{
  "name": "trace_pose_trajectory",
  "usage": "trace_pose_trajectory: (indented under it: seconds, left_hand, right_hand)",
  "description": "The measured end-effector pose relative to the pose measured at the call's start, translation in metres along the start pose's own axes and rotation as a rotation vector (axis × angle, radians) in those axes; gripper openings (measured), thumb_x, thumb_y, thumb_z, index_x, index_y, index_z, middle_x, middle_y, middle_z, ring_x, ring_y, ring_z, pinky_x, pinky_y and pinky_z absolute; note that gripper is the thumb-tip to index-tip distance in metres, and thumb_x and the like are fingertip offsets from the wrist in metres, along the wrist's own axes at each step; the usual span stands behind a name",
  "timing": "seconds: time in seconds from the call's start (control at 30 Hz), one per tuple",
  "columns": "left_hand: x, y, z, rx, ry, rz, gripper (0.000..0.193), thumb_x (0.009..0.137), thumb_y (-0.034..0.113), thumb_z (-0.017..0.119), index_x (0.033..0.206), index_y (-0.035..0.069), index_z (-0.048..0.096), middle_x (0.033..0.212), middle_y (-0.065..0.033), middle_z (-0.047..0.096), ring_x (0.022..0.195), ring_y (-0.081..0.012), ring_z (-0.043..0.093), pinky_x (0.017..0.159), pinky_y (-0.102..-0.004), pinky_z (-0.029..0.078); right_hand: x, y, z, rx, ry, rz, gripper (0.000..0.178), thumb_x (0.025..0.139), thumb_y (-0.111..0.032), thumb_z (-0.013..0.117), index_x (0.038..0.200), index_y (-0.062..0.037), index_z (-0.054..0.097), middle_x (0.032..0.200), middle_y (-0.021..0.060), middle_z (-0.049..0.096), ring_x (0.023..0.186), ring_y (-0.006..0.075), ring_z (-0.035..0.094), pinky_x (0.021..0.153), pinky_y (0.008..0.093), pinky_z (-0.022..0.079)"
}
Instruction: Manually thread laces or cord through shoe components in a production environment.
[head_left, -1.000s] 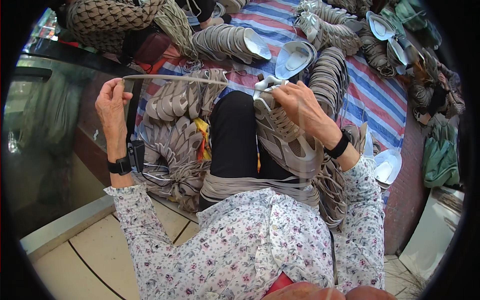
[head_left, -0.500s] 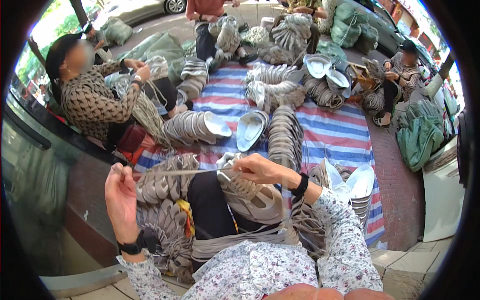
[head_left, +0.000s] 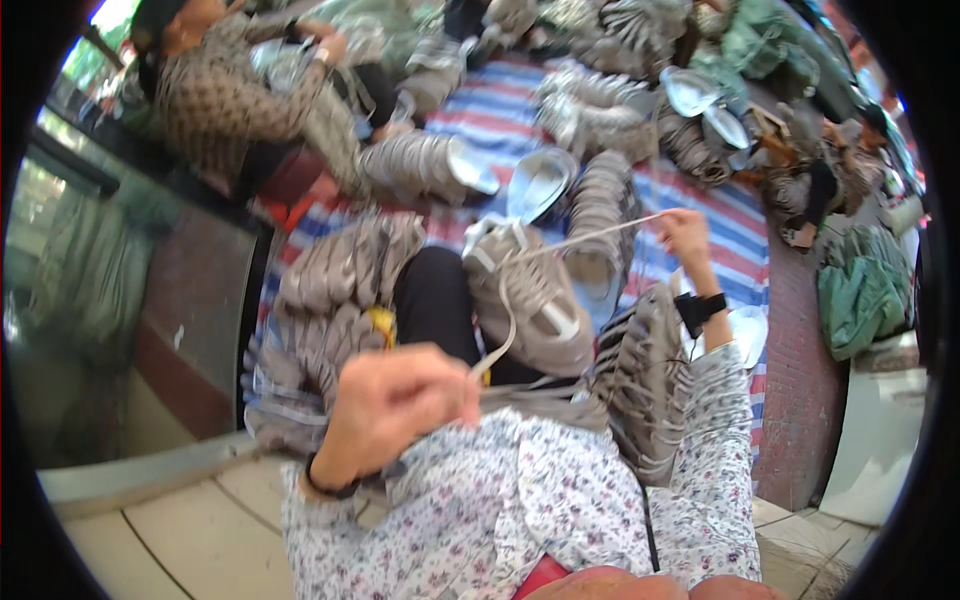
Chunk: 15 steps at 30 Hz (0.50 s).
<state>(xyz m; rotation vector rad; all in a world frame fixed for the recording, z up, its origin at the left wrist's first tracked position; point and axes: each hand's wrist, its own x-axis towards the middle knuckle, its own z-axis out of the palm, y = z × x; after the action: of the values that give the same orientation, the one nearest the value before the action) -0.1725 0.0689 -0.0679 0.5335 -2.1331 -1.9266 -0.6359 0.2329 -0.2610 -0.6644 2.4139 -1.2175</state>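
Far left, a loose pile of grey-brown mesh-and-suede shoe uppers point(head_left: 345, 270) is lying beside the wearer's left knee in black trousers point(head_left: 435, 300). The left hand point(head_left: 400, 405) is now hanging low in front of the white floral shirt point(head_left: 480, 500); half a second ago it was reaching out to the left, well away from the body. Motion blur is smearing it, but the fingers seem to be closing on one run of a flat off-white shoelace point(head_left: 600, 232). That left run is curving down from the shoe to the hand, not pulling straight.

Centre, a single grey-beige shoe upper with a white-lined collar point(head_left: 535, 320) is resting over the lap, just right of the left knee, its rounded toe pointing back toward the wearer. The lace is coming out near its collar end.

Right, the right hand point(head_left: 685, 235) is pinching the other run between closed fingertips, stretching it almost straight over the striped red, white and blue sheet point(head_left: 690, 215). Earlier it was working right at the collar; now it is standing well apart from the shoe. So the lace is now spreading to both sides, instead of only leftward. Below that hand, a bundled row of grey-brown uppers point(head_left: 640, 385) is leaning beside the lap.
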Motion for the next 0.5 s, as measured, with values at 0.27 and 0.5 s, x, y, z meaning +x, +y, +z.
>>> trace_pose_trajectory:
  seconds: [0.27,0.5]
  left_hand:
    - [0.087,-0.147,-0.020,-0.146,0.302,-0.070,0.022,0.097,0.012,0.059,0.106,-0.006,0.068,0.085,-0.0092,0.072,0.078,-0.0111,0.069,0.070,-0.0205,0.054]
    - [0.121,-0.180,-0.006,-0.100,0.251,-0.093,0.017,0.093,0.005,0.058,0.105,-0.007,0.059,0.079,-0.0114,0.071,0.071,-0.0151,0.071,0.062,-0.0221,0.056]
  right_hand:
    - [0.007,0.054,-0.032,1.237,-0.097,0.219,0.034,0.093,-0.005,0.061,0.126,0.0023,0.057,0.113,0.0125,0.066,0.098,0.0139,0.063,0.082,0.0251,0.049]
    - [-0.006,0.115,-0.074,1.147,-0.177,0.049,0.027,0.098,-0.009,0.056,0.123,0.0007,0.054,0.095,0.0086,0.063,0.062,0.0085,0.045,0.056,0.0220,0.036]
